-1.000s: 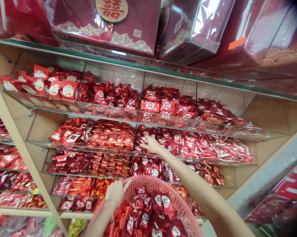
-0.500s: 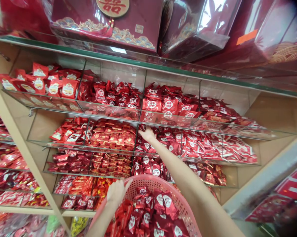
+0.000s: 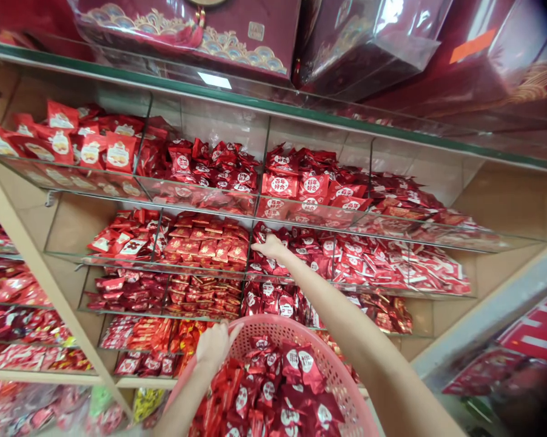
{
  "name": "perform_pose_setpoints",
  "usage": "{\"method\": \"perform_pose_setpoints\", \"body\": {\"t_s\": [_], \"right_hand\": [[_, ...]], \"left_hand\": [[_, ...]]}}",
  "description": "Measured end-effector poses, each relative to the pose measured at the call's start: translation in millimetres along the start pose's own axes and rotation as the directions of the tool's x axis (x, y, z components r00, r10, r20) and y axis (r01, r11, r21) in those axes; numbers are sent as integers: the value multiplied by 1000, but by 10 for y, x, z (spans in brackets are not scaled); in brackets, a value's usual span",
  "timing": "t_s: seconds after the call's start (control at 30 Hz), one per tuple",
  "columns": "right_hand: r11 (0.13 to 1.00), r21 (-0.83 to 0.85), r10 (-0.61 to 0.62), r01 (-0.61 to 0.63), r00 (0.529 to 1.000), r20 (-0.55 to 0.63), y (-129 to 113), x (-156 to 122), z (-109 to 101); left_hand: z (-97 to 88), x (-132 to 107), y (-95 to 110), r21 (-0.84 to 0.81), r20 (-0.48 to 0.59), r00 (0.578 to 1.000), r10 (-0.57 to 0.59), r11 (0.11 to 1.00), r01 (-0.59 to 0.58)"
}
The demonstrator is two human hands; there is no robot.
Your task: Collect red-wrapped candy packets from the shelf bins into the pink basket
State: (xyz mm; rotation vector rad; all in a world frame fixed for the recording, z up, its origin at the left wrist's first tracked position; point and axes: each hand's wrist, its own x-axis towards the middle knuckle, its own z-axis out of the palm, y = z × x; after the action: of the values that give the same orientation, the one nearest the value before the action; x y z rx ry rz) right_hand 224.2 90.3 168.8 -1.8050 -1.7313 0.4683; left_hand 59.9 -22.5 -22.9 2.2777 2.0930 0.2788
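Compared with a second ago, the right hand [image 3: 273,247] has shifted left within its compartment, toward the glass divider. Its thumb points left and its other fingers are largely hidden, so I cannot tell how far they are curled or whether they have hold of a packet. Dark red packets [image 3: 307,247] with white labels lie around and under these fingers. Just left of them, past the divider, are gold-printed red packets [image 3: 205,247]; farther right lie red-and-white packets [image 3: 369,262]. Directly above is a shelf row of bright red packets [image 3: 280,185]. Below, the left hand [image 3: 213,347] is closed over the rim of a pink basket [image 3: 296,328], thumb extended along it. To the right of that thumb, loose packets [image 3: 268,388] fill the basket. Farthest above the fingers stand maroon gift boxes [image 3: 164,30].
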Motion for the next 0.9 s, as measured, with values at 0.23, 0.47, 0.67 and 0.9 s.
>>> {"method": "perform_pose_setpoints", "body": {"t_s": [0.23, 0.47, 0.67, 0.9], "right_hand": [[985, -172, 26, -22, 999, 20, -11, -31, 57], [1000, -3, 25, -25, 999, -21, 3, -124, -66], [960, 215, -168, 177, 984, -58, 116, -707, -475], [959, 77, -282, 272, 901, 330, 810, -1916, -652]], "left_hand": [[-43, -1, 16, 32, 20, 1000, -2, 999, 1], [-90, 3, 43, 48, 79, 997, -19, 999, 15], [-114, 0, 53, 60, 69, 998, -8, 998, 4], [-146, -11, 78, 60, 94, 995, -25, 998, 20]]}}
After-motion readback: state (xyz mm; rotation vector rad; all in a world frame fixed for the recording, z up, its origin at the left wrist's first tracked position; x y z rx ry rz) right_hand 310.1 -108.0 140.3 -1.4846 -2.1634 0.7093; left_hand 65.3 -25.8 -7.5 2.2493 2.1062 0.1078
